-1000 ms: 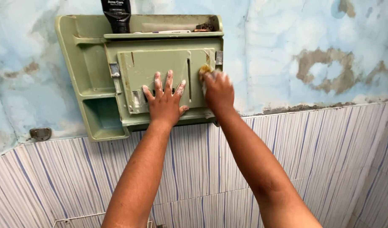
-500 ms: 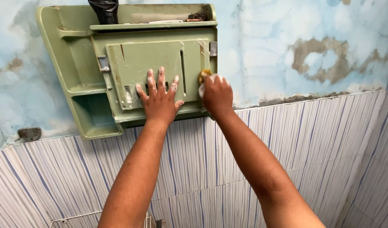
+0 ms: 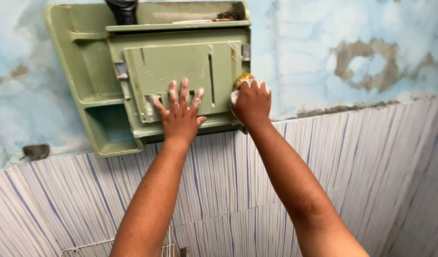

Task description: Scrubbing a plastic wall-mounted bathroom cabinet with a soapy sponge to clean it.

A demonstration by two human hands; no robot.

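In the upper left of the frame the left hand (image 3: 181,119) lies flat, fingers spread and grasping nothing, bracing the green wall cabinet (image 3: 152,76), while the right hand (image 3: 251,102) clenches a yellow sponge (image 3: 243,79) against its right edge.

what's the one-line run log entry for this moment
left hand: flat, fingers spread on green wall cabinet door | right hand: pressing yellow sponge at cabinet's right edge | black tube on top shelf
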